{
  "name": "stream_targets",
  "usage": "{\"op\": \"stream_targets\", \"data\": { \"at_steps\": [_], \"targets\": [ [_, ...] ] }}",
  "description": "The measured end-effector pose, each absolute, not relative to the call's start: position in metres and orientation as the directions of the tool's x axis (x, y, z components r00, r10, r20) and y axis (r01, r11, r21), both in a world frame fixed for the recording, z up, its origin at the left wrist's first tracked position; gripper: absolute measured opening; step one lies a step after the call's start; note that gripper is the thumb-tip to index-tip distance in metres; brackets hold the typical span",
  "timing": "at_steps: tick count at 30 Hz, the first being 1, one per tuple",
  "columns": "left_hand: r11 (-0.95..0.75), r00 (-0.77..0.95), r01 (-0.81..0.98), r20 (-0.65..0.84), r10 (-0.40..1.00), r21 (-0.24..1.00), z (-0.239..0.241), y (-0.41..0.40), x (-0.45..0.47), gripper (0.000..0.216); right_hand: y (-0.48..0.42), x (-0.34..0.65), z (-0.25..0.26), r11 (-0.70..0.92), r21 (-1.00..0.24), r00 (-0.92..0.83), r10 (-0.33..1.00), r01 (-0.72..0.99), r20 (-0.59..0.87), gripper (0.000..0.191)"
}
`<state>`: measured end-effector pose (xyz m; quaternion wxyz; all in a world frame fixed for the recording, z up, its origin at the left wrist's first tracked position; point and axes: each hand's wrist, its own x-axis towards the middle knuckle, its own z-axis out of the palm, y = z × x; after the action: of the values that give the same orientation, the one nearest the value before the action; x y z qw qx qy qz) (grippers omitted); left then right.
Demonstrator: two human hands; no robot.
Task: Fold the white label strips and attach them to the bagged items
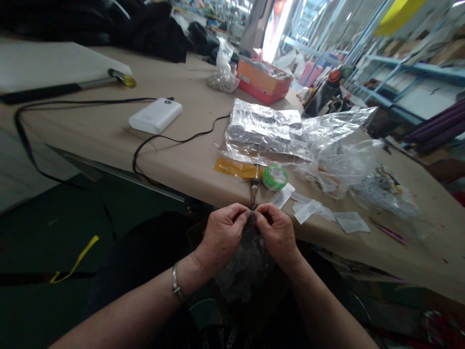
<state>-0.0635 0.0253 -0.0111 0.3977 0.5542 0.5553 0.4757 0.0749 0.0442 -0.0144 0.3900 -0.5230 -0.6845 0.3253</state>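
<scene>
My left hand [225, 231] and my right hand [276, 230] meet at the table's front edge. Both are closed, thumb against forefinger, on something small and greyish that I cannot make out. Just beyond the fingertips a soldering iron [254, 188], or a tool much like one, points its metal tip toward me. Beneath my hands, over my lap, lies a heap of crumpled translucent grey material [242, 271]. A green-rimmed round tub [275, 177] stands beside the tool. To the right of it lie several small whitish rectangular pieces [307, 209].
An amber strip [235, 167] and clear plastic bags [269, 128] lie beyond the tool. Left are a white power bank [155, 115], a black cable [185, 139] and a hammer [83, 85]. An orange box [263, 82] stands farther back; tweezers [388, 230] lie at right.
</scene>
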Motion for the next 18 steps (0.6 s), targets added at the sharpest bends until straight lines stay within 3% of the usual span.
{"op": "stream_targets", "data": {
  "at_steps": [13,18],
  "targets": [
    [-0.059,-0.082,0.21,0.078,0.994,0.976,-0.01,0.031,-0.062,0.016,0.047,0.073,-0.016,0.231,-0.875,-0.131,0.972,0.425,0.194,0.01],
    [-0.003,-0.032,0.179,0.009,0.999,0.984,-0.004,0.019,-0.066,0.017,0.032,0.081,-0.007,0.237,-0.873,-0.205,0.965,0.427,0.162,0.007]
  ]
}}
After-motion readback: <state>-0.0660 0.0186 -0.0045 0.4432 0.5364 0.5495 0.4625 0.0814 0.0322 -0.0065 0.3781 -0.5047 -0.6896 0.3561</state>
